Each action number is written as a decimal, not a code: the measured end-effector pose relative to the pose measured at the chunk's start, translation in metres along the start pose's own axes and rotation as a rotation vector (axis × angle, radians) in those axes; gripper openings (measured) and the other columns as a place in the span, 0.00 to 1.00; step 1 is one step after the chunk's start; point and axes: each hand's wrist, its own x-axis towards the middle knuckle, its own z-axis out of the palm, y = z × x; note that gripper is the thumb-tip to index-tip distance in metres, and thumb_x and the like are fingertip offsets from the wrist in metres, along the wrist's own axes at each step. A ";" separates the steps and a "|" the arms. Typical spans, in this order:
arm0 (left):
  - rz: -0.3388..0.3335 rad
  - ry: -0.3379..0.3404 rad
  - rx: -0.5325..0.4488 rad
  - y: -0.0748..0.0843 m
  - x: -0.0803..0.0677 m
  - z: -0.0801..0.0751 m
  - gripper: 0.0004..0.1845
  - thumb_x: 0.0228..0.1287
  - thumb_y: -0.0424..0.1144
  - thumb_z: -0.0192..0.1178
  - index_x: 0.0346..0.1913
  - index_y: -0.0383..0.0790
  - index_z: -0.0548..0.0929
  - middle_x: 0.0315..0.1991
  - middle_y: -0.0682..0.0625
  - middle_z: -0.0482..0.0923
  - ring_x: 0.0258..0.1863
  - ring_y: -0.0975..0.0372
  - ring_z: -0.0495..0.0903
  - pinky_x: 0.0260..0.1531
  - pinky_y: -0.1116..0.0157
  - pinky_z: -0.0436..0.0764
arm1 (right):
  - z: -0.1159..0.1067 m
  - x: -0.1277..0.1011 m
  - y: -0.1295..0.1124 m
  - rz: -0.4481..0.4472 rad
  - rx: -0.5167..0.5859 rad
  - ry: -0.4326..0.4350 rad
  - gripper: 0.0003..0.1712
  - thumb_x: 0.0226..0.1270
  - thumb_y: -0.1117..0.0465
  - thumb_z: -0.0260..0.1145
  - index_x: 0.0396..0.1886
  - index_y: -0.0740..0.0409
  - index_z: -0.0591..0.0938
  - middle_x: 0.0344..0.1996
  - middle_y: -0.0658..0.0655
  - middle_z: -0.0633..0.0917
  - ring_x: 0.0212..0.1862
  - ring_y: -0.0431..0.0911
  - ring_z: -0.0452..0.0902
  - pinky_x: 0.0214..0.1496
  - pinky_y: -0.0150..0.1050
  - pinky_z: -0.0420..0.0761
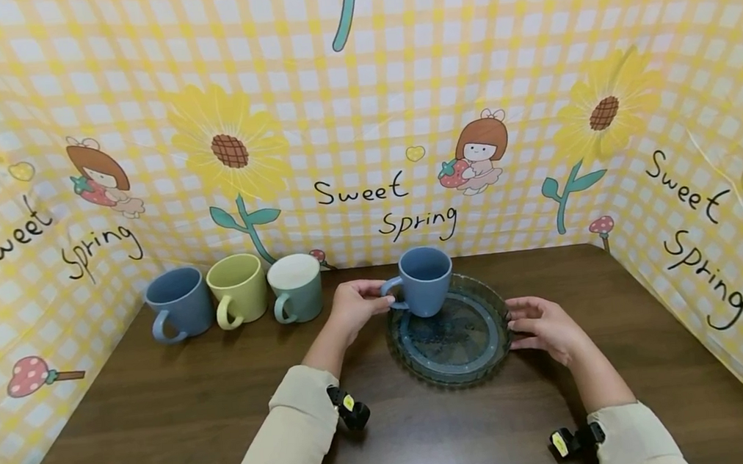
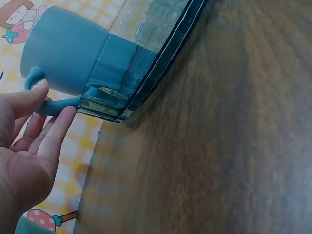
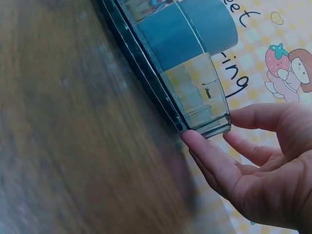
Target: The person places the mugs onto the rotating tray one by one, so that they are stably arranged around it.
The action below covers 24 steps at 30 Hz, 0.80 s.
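Observation:
By its handle, a blue mug is pinched between the thumb and fingers of my left hand. It is upright at the far left part of a round, clear dark glass dish. Both wrist views show its lower part through the dish wall, close over the dish floor. My right hand touches the dish's right side with extended fingers. In the right wrist view, those fingertips meet the outer wall between base and rim without wrapping over it.
Left of the dish stand a teal mug with a white inside, a yellow-green mug and a darker blue mug, in a row along the back of the brown wooden table. A yellow checked cloth surrounds the table's back and sides.

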 end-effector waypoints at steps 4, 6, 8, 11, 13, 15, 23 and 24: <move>0.009 -0.016 -0.012 0.000 -0.004 -0.003 0.17 0.55 0.23 0.69 0.50 0.32 0.85 0.45 0.36 0.83 0.39 0.57 0.85 0.42 0.60 0.85 | 0.000 0.003 -0.003 0.023 -0.053 0.029 0.29 0.71 0.67 0.57 0.67 0.76 0.62 0.58 0.73 0.71 0.47 0.50 0.75 0.45 0.47 0.85; 0.019 -0.014 -0.009 0.000 -0.006 -0.004 0.18 0.55 0.23 0.69 0.50 0.33 0.85 0.47 0.36 0.82 0.40 0.57 0.85 0.42 0.60 0.85 | 0.000 0.006 -0.007 0.022 -0.085 0.045 0.28 0.71 0.67 0.57 0.66 0.76 0.63 0.57 0.72 0.72 0.45 0.49 0.75 0.44 0.47 0.85; 0.038 -0.010 0.000 0.000 -0.007 -0.006 0.19 0.54 0.23 0.70 0.51 0.33 0.85 0.46 0.37 0.83 0.40 0.57 0.85 0.42 0.60 0.85 | -0.001 0.010 -0.009 0.014 -0.112 0.055 0.27 0.71 0.67 0.57 0.64 0.77 0.65 0.55 0.71 0.74 0.44 0.48 0.76 0.44 0.46 0.85; 0.058 -0.001 0.007 0.000 -0.010 -0.009 0.19 0.54 0.24 0.70 0.51 0.33 0.85 0.45 0.40 0.84 0.41 0.56 0.84 0.41 0.60 0.86 | -0.002 0.016 -0.013 0.009 -0.161 0.050 0.25 0.71 0.68 0.57 0.64 0.76 0.66 0.53 0.71 0.76 0.43 0.48 0.78 0.43 0.45 0.85; 0.070 -0.002 0.005 0.000 -0.013 -0.011 0.19 0.54 0.24 0.70 0.51 0.32 0.84 0.45 0.41 0.84 0.42 0.56 0.84 0.41 0.60 0.85 | -0.002 0.020 -0.014 0.014 -0.183 0.041 0.25 0.72 0.69 0.56 0.65 0.76 0.66 0.54 0.73 0.75 0.44 0.49 0.79 0.42 0.46 0.85; 0.075 -0.004 0.013 0.001 -0.016 -0.014 0.20 0.54 0.24 0.70 0.52 0.31 0.83 0.46 0.42 0.84 0.44 0.56 0.84 0.42 0.60 0.85 | -0.002 0.024 -0.015 0.026 -0.197 0.033 0.25 0.73 0.69 0.55 0.66 0.74 0.65 0.55 0.74 0.75 0.44 0.50 0.80 0.42 0.46 0.86; 0.113 -0.006 0.068 0.003 -0.024 -0.022 0.21 0.54 0.26 0.71 0.53 0.32 0.83 0.47 0.41 0.84 0.48 0.54 0.83 0.48 0.61 0.83 | 0.001 0.028 -0.017 0.058 -0.191 0.022 0.25 0.72 0.72 0.54 0.67 0.74 0.66 0.53 0.73 0.78 0.39 0.48 0.81 0.38 0.48 0.86; 0.117 -0.006 0.069 0.003 -0.025 -0.022 0.21 0.54 0.26 0.71 0.53 0.32 0.83 0.48 0.40 0.84 0.48 0.54 0.83 0.48 0.61 0.83 | 0.001 0.027 -0.016 0.056 -0.190 0.024 0.25 0.72 0.72 0.54 0.67 0.74 0.66 0.52 0.73 0.78 0.39 0.48 0.80 0.38 0.48 0.86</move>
